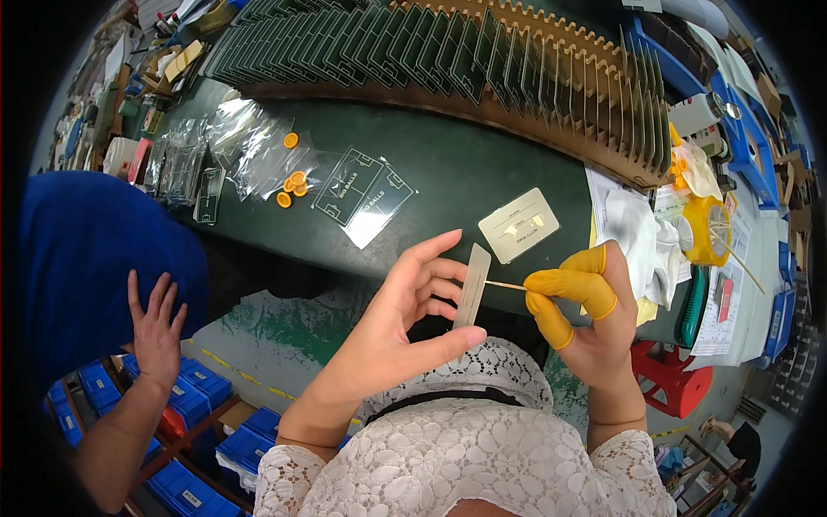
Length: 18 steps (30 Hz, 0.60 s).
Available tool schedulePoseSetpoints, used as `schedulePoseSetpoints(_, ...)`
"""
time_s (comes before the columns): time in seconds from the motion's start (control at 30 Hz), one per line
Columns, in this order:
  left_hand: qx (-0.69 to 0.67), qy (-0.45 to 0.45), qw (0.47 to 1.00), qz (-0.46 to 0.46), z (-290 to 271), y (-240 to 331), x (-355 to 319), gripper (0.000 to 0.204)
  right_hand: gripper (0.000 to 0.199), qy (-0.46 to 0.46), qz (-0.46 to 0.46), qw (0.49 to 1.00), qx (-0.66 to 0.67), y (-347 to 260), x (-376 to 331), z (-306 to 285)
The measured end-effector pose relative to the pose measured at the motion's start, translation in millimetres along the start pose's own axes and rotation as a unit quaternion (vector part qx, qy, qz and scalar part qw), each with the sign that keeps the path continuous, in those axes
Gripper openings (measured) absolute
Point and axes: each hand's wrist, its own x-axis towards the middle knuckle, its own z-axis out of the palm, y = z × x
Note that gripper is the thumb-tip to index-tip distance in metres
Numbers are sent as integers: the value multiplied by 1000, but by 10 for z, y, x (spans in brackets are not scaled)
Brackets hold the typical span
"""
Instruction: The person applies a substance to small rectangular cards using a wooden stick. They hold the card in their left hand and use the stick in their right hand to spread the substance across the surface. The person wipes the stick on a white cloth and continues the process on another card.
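My left hand (389, 323) is closed on a thin pale metal-looking plate (472, 289), held between thumb and fingers and tilted nearly edge-on. My right hand (594, 310) wears yellow finger cots on the thumb and fingers. It pinches a thin wooden stick (506, 285), whose far end meets the plate's face or edge; I cannot tell whether it touches. A similar pale plate (519, 226) lies on the green table just beyond my hands. Two dark green plates with white line markings (349, 185) rest farther left in a transparent sleeve.
A long slotted wooden rack (551, 129) of upright dark plates spans the back. Orange caps (291, 140) and plastic bags (258, 142) lie left. At right are a white cloth (633, 241), a yellow tape roll (708, 231) and a green-handled tool (693, 306). A blue-clad person (112, 267) sits left.
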Motion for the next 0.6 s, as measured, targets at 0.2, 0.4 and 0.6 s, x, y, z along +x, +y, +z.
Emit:
schedulePoseSetpoints(0.2,-2,-3,1000,-2,6,12,3,83,31,14,1,1000,-2,9,19,-9)
schedulePoseSetpoints(0.4,0,-2,1000,-5,7,10,1,83,32,17,3,1000,2,-1,8,-12)
schedulePoseSetpoints(0.6,-1,-2,1000,-3,10,13,3,83,33,17,-8,1000,-4,1,18,-5)
